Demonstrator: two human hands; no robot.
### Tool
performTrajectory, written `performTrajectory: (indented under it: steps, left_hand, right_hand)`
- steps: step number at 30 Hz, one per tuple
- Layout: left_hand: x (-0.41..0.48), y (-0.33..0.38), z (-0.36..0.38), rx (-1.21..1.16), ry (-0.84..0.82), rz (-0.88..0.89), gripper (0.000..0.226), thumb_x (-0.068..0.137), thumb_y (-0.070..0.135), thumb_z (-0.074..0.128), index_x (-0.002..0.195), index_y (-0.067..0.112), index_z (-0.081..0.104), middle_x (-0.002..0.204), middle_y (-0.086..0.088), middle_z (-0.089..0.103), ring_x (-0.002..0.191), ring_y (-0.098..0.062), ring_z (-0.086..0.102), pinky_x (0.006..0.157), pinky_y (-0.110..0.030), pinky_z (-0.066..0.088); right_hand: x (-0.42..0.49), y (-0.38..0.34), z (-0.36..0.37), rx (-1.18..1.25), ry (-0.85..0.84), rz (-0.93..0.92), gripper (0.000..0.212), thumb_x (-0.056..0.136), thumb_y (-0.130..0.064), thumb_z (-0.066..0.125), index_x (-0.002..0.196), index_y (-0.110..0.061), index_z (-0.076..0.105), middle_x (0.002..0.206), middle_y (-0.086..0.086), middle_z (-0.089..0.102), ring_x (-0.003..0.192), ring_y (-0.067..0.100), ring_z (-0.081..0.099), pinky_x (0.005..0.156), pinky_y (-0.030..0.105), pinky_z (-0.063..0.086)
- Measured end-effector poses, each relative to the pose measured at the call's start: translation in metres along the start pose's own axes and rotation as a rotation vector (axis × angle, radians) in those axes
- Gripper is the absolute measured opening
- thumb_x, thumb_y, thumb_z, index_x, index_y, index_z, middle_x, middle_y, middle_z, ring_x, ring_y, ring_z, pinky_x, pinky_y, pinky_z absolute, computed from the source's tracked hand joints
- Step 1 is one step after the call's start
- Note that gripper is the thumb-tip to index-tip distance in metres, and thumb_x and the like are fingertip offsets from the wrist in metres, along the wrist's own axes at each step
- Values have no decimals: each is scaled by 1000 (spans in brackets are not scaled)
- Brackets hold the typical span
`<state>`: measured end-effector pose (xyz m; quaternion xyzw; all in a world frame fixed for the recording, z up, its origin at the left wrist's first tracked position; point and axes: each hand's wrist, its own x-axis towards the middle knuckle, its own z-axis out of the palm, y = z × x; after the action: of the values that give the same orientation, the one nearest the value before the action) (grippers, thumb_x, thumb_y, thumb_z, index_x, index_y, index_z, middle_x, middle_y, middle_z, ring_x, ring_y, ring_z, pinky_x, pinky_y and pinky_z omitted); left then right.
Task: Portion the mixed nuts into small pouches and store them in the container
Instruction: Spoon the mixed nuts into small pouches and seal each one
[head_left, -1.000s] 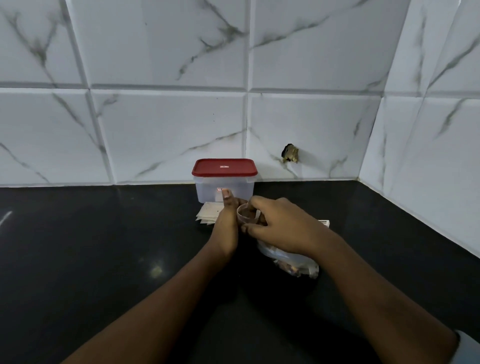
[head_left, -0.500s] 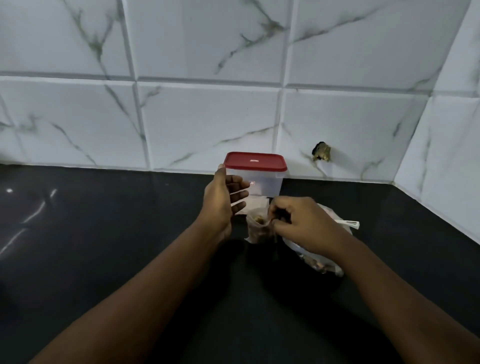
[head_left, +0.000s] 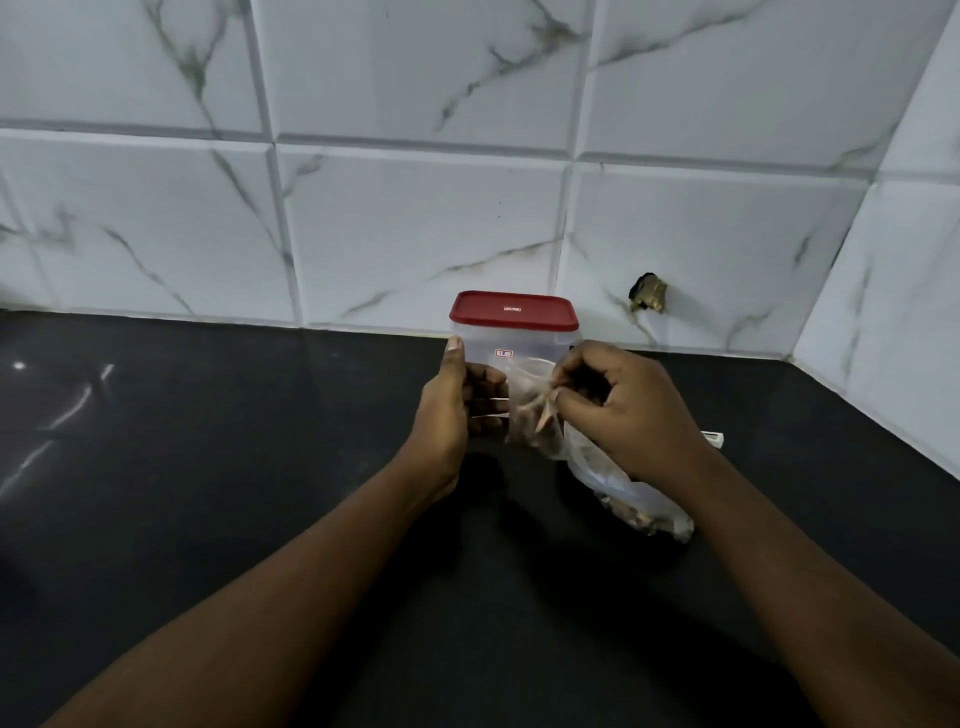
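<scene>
Nuts (head_left: 524, 423) fill the lower part of a small clear pouch (head_left: 530, 371), held upright between both hands just in front of the container (head_left: 519, 347). Whether its base touches the bench (head_left: 208, 467) I cannot tell.

The right hand (head_left: 628, 410) has its fingers (head_left: 566, 402) pinched together on the pouch's upper right edge, bunching the film there. The left hand (head_left: 449, 410) steadies the other side, thumb raised, fingers (head_left: 485, 382) curled behind the left edge.

The step in hand looks like closing the filled pouch. To do it well, I would:
- settle the nuts down so none lie in the mouth;
- lay the two lips flat against each other and press out the air;
- run thumb and finger along the seal from one end to the other.

Whether there is a press strip I cannot tell. Thin film creases and slips, so a light, even pinch should suit better than a hard one.

Under the right wrist the large bag of mixed nuts (head_left: 641, 501) lies on its side on the bench, where the forearm could drag it. The container stands against the tiled wall (head_left: 415, 234) with its red lid (head_left: 513, 310) on, and that must come off before the pouch goes in.
</scene>
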<state>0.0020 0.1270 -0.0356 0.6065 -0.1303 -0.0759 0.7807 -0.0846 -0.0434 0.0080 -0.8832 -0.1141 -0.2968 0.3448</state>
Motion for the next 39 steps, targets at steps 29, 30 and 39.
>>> performTrajectory:
  steps: [29,30,39]
  left_hand:
    - [4,-1,-8,-95,-154,-181,109,92,86,12,121,-1,70,112,-22,76,106,-40,73,102,-60,53]
    - [3,0,-9,-107,-206,-182,116,87,89,9,122,-3,70,111,-24,75,104,-41,74,100,-58,55]
    - [-2,2,-2,-38,-414,-61,48,93,36,70,116,-6,71,101,-17,75,91,-26,73,85,-43,61]
  right_hand:
    - [-6,-5,19,-167,-273,-75,9,89,-15,67,87,-23,64,79,-10,62,78,5,58,65,24,44]
    - [-5,-6,18,-114,-196,-76,10,89,-13,68,88,-22,65,79,-9,63,76,7,59,66,24,47]
    - [0,10,16,243,63,224,24,90,-7,65,98,-28,57,87,11,68,69,32,69,67,52,62]
